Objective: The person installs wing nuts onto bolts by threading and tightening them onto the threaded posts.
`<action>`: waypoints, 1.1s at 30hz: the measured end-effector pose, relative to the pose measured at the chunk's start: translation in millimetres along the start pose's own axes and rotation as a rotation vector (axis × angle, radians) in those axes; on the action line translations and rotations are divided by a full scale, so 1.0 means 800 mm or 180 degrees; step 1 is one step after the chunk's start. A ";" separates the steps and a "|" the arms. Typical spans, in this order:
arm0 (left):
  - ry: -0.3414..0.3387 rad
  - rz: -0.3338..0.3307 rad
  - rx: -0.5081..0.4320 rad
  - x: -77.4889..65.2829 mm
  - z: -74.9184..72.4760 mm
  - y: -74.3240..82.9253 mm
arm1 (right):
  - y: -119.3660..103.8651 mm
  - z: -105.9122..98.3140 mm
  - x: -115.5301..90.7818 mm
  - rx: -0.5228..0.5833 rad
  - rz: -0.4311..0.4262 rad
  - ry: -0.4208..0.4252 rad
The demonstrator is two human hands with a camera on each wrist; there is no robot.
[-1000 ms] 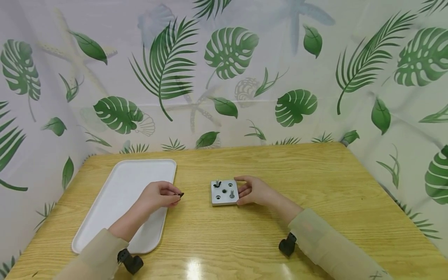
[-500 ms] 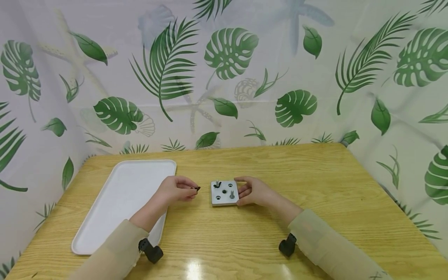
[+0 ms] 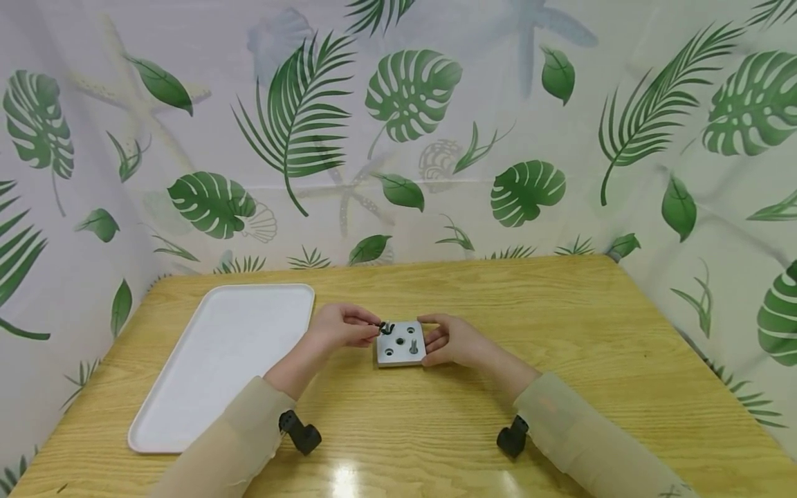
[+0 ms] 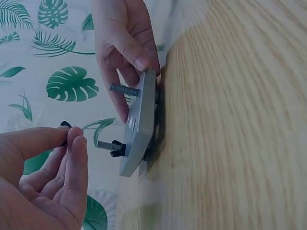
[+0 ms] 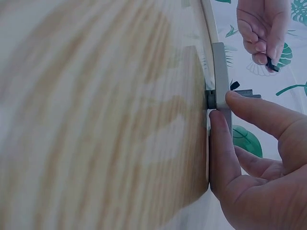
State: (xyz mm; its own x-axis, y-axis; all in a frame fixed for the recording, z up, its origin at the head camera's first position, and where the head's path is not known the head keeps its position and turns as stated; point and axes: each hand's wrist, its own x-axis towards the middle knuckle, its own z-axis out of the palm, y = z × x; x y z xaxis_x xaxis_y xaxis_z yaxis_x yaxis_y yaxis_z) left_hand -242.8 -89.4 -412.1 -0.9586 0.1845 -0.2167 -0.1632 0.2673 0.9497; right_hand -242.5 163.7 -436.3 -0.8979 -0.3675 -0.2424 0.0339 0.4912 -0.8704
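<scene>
A square grey metal plate lies on the wooden table with two threaded bolts standing up from it and several holes. The near-right bolt is bare. On the far-left bolt sits a black wing nut, low against the plate. My left hand pinches another black wing nut between thumb and fingertips, above the plate beside the far-left bolt. With thumb and fingers at the plate's right edge, my right hand holds the plate steady. In the right wrist view a bolt head shows beneath it.
A white tray lies on the left of the table, partly behind my left forearm. A leaf-patterned cloth hangs along the back and both sides. Each wrist carries a small black camera.
My left hand has moved right and slightly away from me, from over the tray's edge to the plate's left side, carrying the wing nut. The right hand and plate have stayed put.
</scene>
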 end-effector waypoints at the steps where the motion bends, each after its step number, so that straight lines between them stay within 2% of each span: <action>1: 0.0005 -0.0009 -0.0005 0.001 0.003 0.002 | 0.000 0.000 0.000 -0.0006 0.0002 0.0008; 14: -0.0210 0.0203 0.0079 0.006 0.036 0.011 | 0.002 0.000 0.002 0.0011 -0.0011 -0.0007; 24: -0.0127 0.0542 0.0603 0.006 0.056 0.007 | 0.002 -0.002 0.000 0.0015 -0.0039 -0.0098; 28: -0.0088 0.0612 0.0719 0.006 0.059 0.005 | 0.001 -0.001 -0.001 0.0018 -0.0035 -0.0101; 33: -0.0095 0.0637 0.0700 0.004 0.061 0.004 | 0.001 -0.001 -0.001 0.0001 -0.0009 -0.0088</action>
State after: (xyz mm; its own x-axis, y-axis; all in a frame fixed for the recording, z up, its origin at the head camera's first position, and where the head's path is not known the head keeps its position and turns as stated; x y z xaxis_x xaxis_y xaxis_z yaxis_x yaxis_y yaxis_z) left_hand -234.8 -41.6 -421.0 -0.9589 0.2809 -0.0396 0.0860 0.4208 0.9031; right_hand -242.1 165.0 -436.7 -0.8855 -0.3907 -0.2516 0.0314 0.4899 -0.8712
